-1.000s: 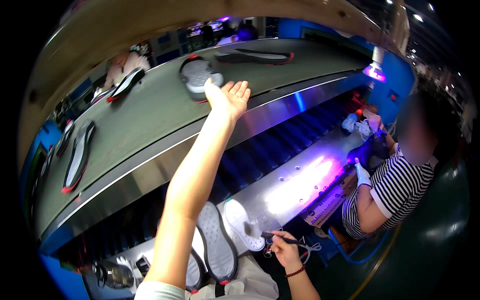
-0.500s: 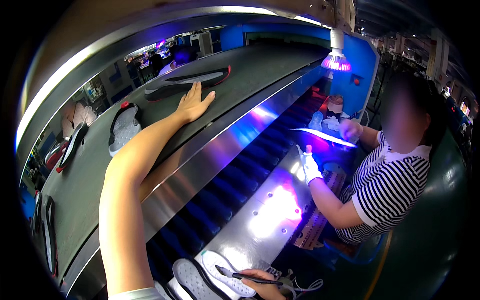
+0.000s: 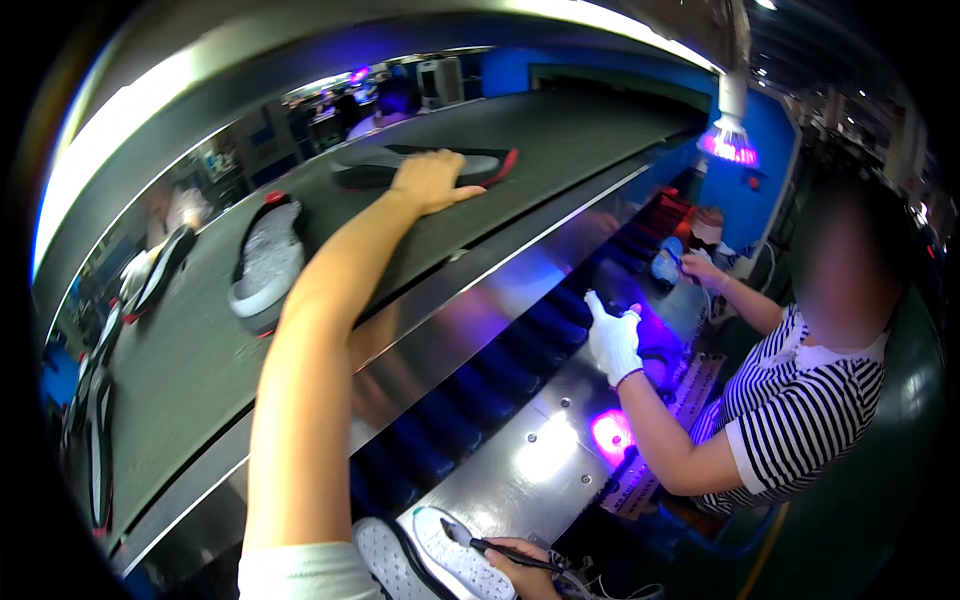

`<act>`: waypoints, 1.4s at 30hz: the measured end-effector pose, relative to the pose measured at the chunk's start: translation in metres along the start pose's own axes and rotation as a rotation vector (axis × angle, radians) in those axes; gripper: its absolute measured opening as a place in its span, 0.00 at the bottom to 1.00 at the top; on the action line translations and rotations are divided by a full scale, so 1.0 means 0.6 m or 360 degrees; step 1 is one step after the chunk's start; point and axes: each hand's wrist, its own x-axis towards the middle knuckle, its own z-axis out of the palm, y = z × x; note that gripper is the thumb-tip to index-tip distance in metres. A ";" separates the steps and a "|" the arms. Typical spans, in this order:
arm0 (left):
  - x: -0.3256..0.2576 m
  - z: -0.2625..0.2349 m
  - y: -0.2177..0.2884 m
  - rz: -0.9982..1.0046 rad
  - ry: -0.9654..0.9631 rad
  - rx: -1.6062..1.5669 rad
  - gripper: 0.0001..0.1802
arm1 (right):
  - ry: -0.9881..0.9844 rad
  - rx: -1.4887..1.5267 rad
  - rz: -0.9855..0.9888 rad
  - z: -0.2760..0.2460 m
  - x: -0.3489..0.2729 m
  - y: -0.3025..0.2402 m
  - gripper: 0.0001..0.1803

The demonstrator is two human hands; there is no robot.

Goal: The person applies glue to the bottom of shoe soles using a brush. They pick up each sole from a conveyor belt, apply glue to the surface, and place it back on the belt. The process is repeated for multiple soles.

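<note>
My left hand (image 3: 428, 182) lies over a black and grey shoe sole (image 3: 485, 167) with a red end on the conveyor belt. Its fingers curl across the sole's middle, and the thumb lies along the near side. Low in the picture, my right hand (image 3: 522, 576) is closed around a thin black-handled brush (image 3: 492, 549). The brush tip is over a white shoe sole (image 3: 440, 535) with small dots. Beside that sole, to the left, rests a grey sole with a dark rim (image 3: 392, 556).
More soles stand on the green belt (image 3: 200, 390), including a grey one (image 3: 268, 262) near my forearm. A metal rail (image 3: 400, 380) edges the belt. A co-worker in a striped shirt (image 3: 800, 430) sits at the right, one hand gloved. A lit lamp (image 3: 730, 140) hangs above.
My left hand has gone from open fingers at the sole's near edge to curled over its middle. The view has shifted. The co-worker no longer holds up the bright white strip.
</note>
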 end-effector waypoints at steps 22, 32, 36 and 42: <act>-0.477 -0.307 0.203 -0.0941 0.1396 -0.1886 0.31 | -0.0278 -0.0050 0.0058 -0.013 -0.020 0.011 0.12; -0.516 -0.382 0.243 -0.1646 0.0732 -0.4105 0.15 | -0.0155 -0.0139 -0.0020 -0.036 0.007 0.010 0.09; -0.649 -0.428 0.289 -0.1610 0.0872 -0.3901 0.27 | -0.0181 -0.0214 -0.0197 -0.024 0.030 0.004 0.08; -0.880 -0.392 0.348 -0.1241 0.0910 -0.3118 0.42 | -0.0264 -0.0058 -0.0102 -0.031 0.039 -0.020 0.10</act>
